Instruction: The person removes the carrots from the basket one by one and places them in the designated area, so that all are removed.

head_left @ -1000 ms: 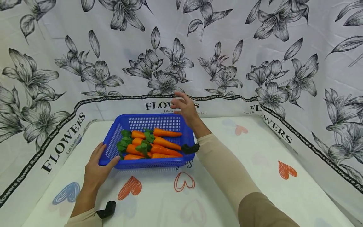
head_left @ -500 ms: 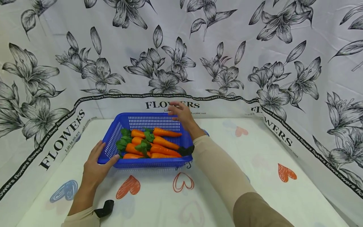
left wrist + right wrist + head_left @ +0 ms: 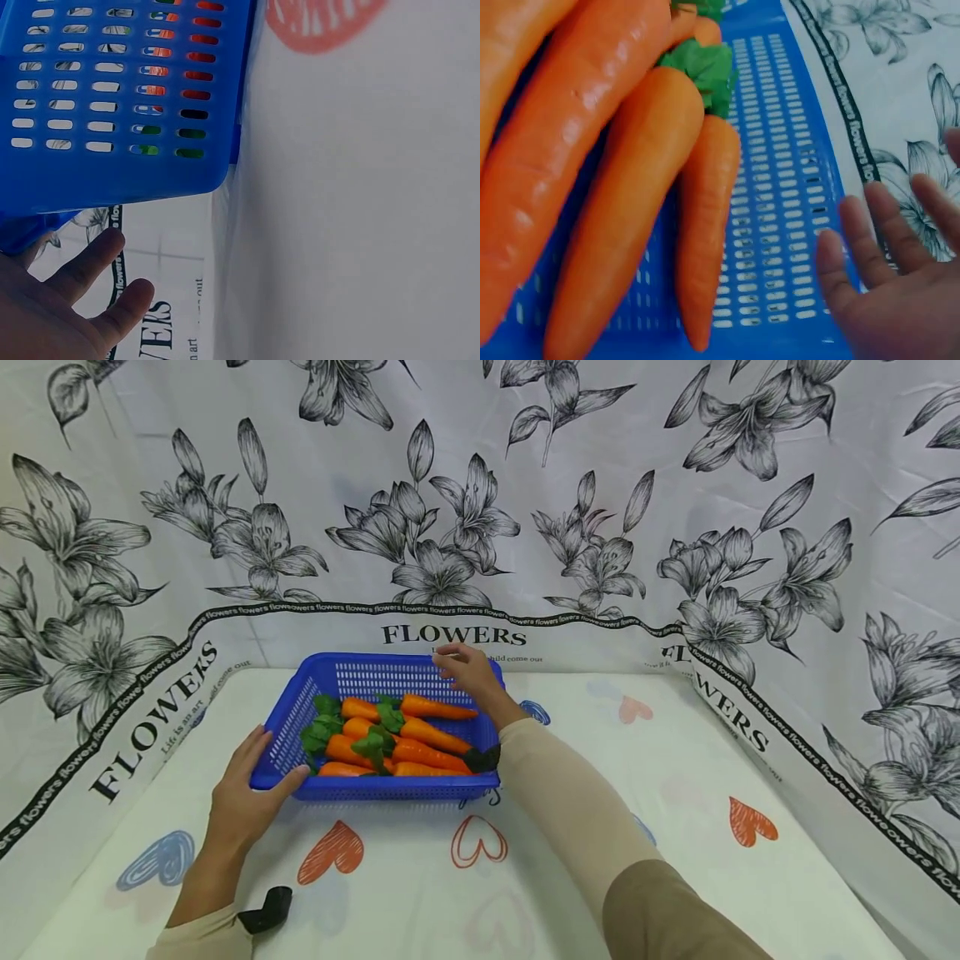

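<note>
A blue plastic basket (image 3: 397, 787) with slotted walls stands on the table and holds several orange carrots (image 3: 431, 735) with green leafy tops (image 3: 322, 731). My left hand (image 3: 238, 797) touches its front left corner, thumb at the front rim and fingers along the left side. Two of these fingers (image 3: 127, 307) look straight and spread in the left wrist view. My right hand (image 3: 468, 670) hovers over the back right part of the basket, fingers loosely bent and holding nothing. In the right wrist view its spread fingers (image 3: 862, 232) are apart from the carrots.
A white tablecloth (image 3: 615, 793) with printed hearts covers the table. White flower-printed fabric (image 3: 570, 552) stands behind the basket and along both sides. Each wrist wears a black device (image 3: 266, 910).
My right hand has come down and to the left, from beyond the basket's back right corner to over it. My left hand stays at the front left corner. The head view shifts slightly.
</note>
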`<action>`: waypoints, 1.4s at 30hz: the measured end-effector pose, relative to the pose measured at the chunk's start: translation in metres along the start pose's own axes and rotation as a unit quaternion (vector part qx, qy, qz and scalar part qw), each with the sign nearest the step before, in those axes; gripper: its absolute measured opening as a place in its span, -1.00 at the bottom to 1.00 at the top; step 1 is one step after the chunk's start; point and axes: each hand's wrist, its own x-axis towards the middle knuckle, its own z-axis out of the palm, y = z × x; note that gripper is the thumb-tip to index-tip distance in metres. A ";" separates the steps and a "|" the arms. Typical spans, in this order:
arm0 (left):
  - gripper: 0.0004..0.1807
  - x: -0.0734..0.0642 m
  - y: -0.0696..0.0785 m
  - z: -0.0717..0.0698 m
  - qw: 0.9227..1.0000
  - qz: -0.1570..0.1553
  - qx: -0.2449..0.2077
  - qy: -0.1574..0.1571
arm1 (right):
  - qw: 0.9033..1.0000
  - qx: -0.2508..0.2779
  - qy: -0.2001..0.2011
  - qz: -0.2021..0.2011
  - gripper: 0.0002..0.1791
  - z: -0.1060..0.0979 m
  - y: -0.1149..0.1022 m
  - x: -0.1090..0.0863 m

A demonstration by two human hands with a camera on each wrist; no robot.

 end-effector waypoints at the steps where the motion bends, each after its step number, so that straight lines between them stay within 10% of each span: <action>1: -0.08 0.000 0.000 -0.001 1.000 0.000 0.003 0.000 | 1.000 -0.009 -0.004 0.003 -0.61 0.001 0.002 0.000; 11: -0.08 -0.005 -0.001 -0.003 1.000 -0.004 0.002 -0.005 | 0.992 -0.114 -0.042 0.022 -0.54 0.008 0.019 0.004; 18: -0.08 -0.008 -0.001 -0.002 1.000 -0.006 -0.004 -0.010 | 0.970 -0.228 -0.079 0.029 -0.48 0.010 0.020 0.005; 42: -0.08 -0.004 -0.001 0.001 1.000 0.002 -0.006 -0.008 | 0.910 -0.363 -0.185 0.070 -0.54 0.009 0.026 0.006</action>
